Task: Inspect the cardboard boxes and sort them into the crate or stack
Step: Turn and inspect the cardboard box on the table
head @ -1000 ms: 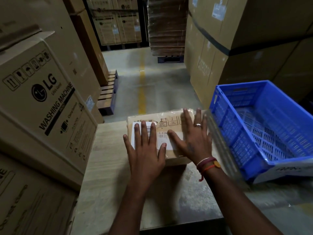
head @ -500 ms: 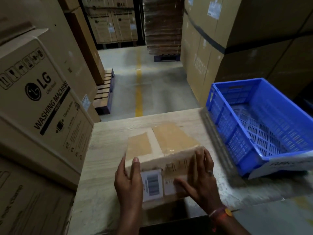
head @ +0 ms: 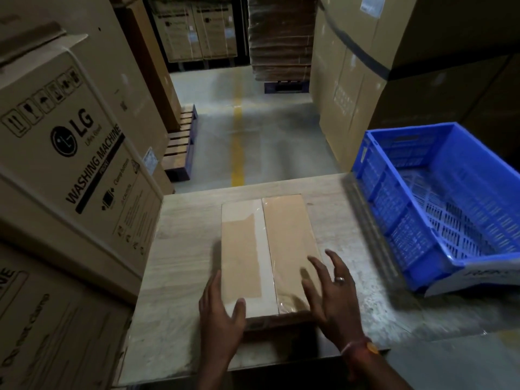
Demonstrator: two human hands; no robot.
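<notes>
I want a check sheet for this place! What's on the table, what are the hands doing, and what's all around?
Surface: wooden table, bare around the box.
Job's things: taped box lying flat on the table; blue crate on the right, nothing seen inside.
Clutter: nothing seen.
Hands: left hand touches the box's near left corner, fingers straight; right hand open at its near right corner, contact unclear.
Cables: nothing seen.
Surroundings: washing machine cartons on the left, tall cartons beyond the crate, pallet on the floor.

My one head camera looked forward and steeply down, close over the table, my hands near its lower edge
</notes>
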